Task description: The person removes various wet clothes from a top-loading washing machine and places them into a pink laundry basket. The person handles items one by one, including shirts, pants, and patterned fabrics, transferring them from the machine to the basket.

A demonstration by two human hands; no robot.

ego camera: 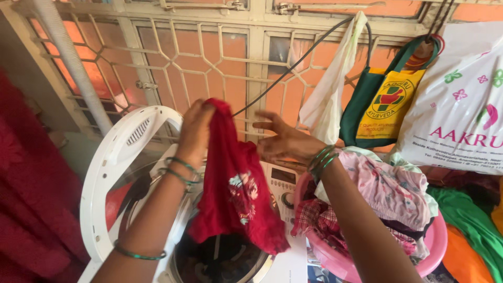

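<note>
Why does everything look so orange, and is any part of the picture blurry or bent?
Head view: daylight through the window grille bounces off an orange wall outside, tinting the scene; the white pipe and frame bow from wide-lens distortion; the left hand holding the red garment is sharp, the right hand slightly soft; the white bag is bright, near glare.

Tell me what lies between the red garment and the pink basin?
Head view: the washing machine's control panel, below the right hand, sits between red garment and pink basin.

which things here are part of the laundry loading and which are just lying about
In use: left hand, red garment, right hand, washing machine, pink tub of clothes.
Lying about: green and yellow bag, white plastic bag, red curtain.
</note>
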